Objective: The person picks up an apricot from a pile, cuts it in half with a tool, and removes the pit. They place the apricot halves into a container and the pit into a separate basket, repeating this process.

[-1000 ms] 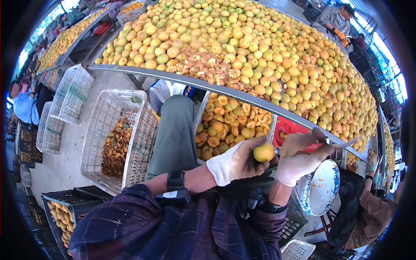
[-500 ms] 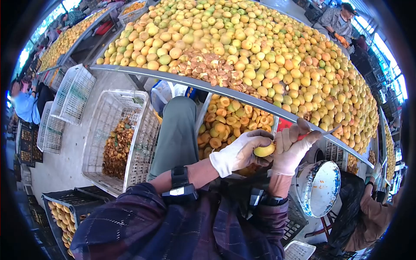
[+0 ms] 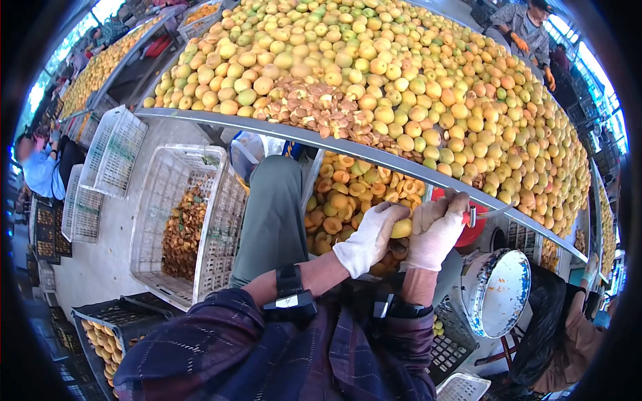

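My left hand (image 3: 368,240), in a whitish glove with dirty fingertips, is closed around a yellow apricot (image 3: 402,228). Beside it, my right hand (image 3: 431,235) wears a similar glove and grips a red-handled knife (image 3: 493,213), whose thin curved blade points away to the right. The fingers of my right hand come right up to the apricot. Below both hands, a crate holds halved apricots (image 3: 341,190) with orange flesh. In front lies a large heap of whole apricots (image 3: 401,73) on a metal-edged table (image 3: 314,139), with a pile of brown pits (image 3: 314,103) near the edge.
On my left stands a white crate (image 3: 210,227) with brownish scraps inside. Black crates (image 3: 114,311) of apricots sit at lower left. A paint-stained white bucket (image 3: 498,294) and a red container (image 3: 473,230) are on my right. Another person (image 3: 525,37) works across the table.
Both hands have shifted slightly down and toward me, still close together. The knife blade has turned lower, and the apricot is more covered by the gloved fingers. The view has shifted a little.
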`<action>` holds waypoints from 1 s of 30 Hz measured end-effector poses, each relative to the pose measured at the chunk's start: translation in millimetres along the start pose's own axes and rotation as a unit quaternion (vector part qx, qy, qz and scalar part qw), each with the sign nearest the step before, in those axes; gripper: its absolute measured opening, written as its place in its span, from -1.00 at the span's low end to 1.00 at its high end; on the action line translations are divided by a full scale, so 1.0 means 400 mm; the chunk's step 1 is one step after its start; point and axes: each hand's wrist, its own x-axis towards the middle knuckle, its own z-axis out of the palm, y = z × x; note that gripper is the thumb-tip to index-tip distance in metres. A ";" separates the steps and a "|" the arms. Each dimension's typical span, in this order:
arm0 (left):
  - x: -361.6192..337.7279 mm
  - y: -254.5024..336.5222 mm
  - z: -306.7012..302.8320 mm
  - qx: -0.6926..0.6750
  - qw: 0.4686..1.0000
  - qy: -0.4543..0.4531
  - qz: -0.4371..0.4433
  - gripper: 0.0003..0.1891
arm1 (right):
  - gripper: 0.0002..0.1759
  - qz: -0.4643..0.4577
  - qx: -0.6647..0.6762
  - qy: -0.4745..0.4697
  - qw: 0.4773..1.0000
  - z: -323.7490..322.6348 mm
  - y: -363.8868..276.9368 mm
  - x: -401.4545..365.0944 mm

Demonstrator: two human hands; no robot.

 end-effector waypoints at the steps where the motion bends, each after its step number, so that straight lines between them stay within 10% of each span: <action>1: 0.000 -0.008 0.004 -0.007 0.999 -0.019 -0.045 -0.54 | -0.65 0.001 0.001 0.002 1.000 -0.002 0.005 0.001; 6: 0.019 -0.023 0.022 -0.216 0.938 -0.008 -0.270 -0.53 | -0.73 0.026 -0.008 0.034 0.999 -0.009 0.028 0.015; 8: 0.068 -0.030 0.016 -0.332 0.786 0.074 -0.516 -0.57 | -0.72 -0.004 -0.067 0.052 0.996 -0.018 0.082 0.018; 12: 0.058 -0.088 0.042 -0.298 0.885 0.116 -0.339 -0.56 | -0.72 -0.051 -0.121 0.090 0.987 -0.005 0.091 0.021; 14: 0.085 -0.095 0.010 -0.502 0.672 0.161 -0.520 -0.57 | -0.71 -0.052 -0.144 0.095 0.984 -0.020 0.081 0.044; 30: 0.004 -0.004 0.033 -0.695 0.539 0.034 -0.475 -0.33 | -0.69 -0.135 -0.137 0.116 0.974 0.017 0.047 0.023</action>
